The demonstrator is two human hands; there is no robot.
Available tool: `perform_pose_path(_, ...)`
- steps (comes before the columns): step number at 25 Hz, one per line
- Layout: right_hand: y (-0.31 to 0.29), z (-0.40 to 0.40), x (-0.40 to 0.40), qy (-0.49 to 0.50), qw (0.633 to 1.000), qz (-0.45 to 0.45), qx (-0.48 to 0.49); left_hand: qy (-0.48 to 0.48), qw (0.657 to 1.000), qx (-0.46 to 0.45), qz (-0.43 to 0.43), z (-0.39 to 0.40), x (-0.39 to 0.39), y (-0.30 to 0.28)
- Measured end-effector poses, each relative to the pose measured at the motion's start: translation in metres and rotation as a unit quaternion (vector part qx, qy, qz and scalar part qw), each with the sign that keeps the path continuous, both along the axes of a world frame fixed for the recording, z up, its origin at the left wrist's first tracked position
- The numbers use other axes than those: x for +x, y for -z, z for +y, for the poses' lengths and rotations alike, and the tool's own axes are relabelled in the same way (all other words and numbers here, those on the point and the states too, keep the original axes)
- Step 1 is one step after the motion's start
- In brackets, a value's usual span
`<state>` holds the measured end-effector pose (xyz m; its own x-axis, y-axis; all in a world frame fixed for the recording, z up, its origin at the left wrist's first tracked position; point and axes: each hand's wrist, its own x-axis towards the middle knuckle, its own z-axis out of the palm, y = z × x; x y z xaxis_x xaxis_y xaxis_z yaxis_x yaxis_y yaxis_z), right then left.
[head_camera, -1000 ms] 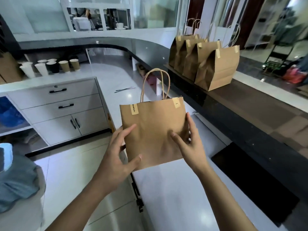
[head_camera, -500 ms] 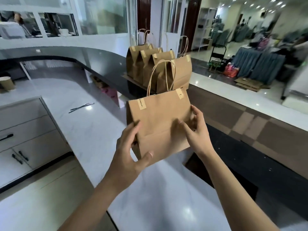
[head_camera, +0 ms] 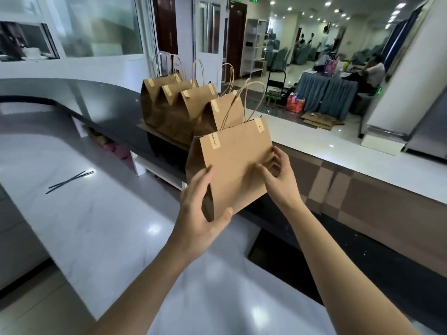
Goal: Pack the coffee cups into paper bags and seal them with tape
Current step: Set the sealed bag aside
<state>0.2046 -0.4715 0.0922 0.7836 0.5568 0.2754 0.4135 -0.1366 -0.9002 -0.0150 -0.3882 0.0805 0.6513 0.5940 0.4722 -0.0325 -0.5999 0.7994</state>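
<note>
Nearest, both forearms reach in from 6 o'clock toward the middle of the view, where the two hands carry a brown paper bag [head_camera: 234,165] clear of the white worktop [head_camera: 96,213]. The left hand [head_camera: 200,213] cups the bag's lower corner at about 7 o'clock, thumb pressed on the front face and fingers wrapped round the dark side fold, probably to bear the weight from below. The right hand [head_camera: 278,175] grasps the opposite edge at 3 o'clock, fingers curled round it, seemingly to steady the bag and keep it upright so the contents, which cannot be seen, do not tip. Two pieces of tape [head_camera: 214,141] hold the folded top closed, so this bag looks packed and sealed, with its handles [head_camera: 244,102] free above. At 9 o'clock two thin dark sticks [head_camera: 70,181] lie on the worktop. Just beyond, toward 12 o'clock, four sealed bags [head_camera: 183,107] stand in a row on the raised black counter [head_camera: 96,100], and the carried bag is likely headed beside them
</note>
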Motion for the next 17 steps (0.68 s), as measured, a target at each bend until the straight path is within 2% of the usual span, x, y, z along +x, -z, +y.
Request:
perform_pose_path(5,-0.006,0.021,0.019,0.011,0.999,0.001,-0.046,0.008,1.0,-0.006,0.006,0.008,0.048,0.001)
perform_pose_path(17,0.013,0.054,0.078,0.018,0.999,0.028,-0.029,0.022,0.999,-0.006,0.041,0.035,0.141,0.011)
